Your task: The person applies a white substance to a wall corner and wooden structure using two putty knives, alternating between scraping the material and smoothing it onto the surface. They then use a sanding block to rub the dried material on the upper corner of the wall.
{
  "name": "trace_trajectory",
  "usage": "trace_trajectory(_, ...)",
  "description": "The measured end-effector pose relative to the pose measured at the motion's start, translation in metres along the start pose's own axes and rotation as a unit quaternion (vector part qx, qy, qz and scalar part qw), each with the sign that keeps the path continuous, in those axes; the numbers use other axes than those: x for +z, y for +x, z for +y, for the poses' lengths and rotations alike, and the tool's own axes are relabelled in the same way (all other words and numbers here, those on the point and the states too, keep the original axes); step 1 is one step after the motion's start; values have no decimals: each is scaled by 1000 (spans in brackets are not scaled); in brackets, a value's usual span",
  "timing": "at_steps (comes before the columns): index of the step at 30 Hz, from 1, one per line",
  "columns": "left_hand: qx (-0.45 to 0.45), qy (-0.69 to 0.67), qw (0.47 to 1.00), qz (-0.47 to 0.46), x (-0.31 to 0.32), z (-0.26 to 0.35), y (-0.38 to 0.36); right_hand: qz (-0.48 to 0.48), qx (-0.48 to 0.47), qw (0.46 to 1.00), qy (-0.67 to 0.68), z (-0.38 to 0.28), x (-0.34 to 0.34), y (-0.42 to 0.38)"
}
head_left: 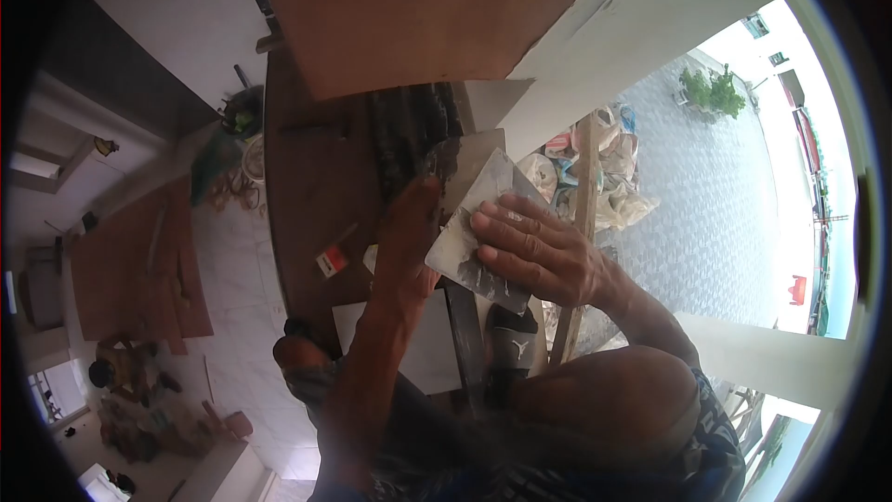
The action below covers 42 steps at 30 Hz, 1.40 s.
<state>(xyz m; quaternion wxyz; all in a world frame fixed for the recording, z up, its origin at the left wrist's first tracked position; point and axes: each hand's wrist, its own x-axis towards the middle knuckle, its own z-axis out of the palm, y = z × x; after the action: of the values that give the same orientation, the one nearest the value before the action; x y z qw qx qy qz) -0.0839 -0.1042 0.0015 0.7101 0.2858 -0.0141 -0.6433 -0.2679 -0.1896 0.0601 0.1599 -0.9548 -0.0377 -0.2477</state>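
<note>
My right hand (539,251) is closed on a flat, thin-edged scraper plate (455,246) smeared with whitish paste. Its fingers lie across the upper face, and the thumb is hidden behind. My left hand (409,218) is close beside the plate's left edge, in shadow, its fingers curled. A second flat beige piece (478,153) with a dark, crusted edge stands just beyond it; whether the left hand grips that piece or the scraper plate is hard to make out. Below both hands is a dark brown board (316,186).
A small red-and-white packet (330,261) and a pale sheet (400,344) lie nearby. A brown panel (418,9) hangs ahead. A wooden post (585,186) and filled bags (613,167) are to the right. Another person (125,367) is at the lower left.
</note>
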Motion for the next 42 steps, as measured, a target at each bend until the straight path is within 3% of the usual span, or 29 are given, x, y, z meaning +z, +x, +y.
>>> trace_trajectory(2,8,56,997,49,0,2,-2,-6,-2,1000,-7,1,4,-5)
trace_trajectory(5,1,28,999,21,-10,-2,5,-19,4,1000,-8,3,5,-11)
trace_trajectory(9,11,60,996,57,-12,-4,3,-28,12,1000,4,10,13,-24)
trace_trajectory(15,16,86,988,131,-14,9,-14,-61,87,994,-21,41,21,-54)
trace_trajectory(16,24,85,987,134,-17,16,-18,-113,101,986,-72,44,17,-57)
trace_trajectory(19,70,84,984,141,-9,28,-23,-59,308,946,84,26,11,-51)
trace_trajectory(23,88,96,983,129,-17,26,-14,5,500,854,144,7,-9,-43)
trace_trajectory(24,93,92,983,131,-19,22,-11,41,387,916,98,13,-6,-46)
trace_trajectory(28,85,97,981,146,-26,18,-5,74,392,905,148,14,-5,-50)
trace_trajectory(33,68,77,990,95,-21,26,0,123,282,947,92,-9,-20,11)
trace_trajectory(35,68,59,993,76,-16,28,-2,112,127,985,33,-1,-9,16)
trace_trajectory(38,16,8,998,53,-27,34,-1,92,21,995,-14,-14,-7,49)
trace_trajectory(42,-33,-15,999,41,-25,60,-21,-10,14,999,-47,-23,-10,58)
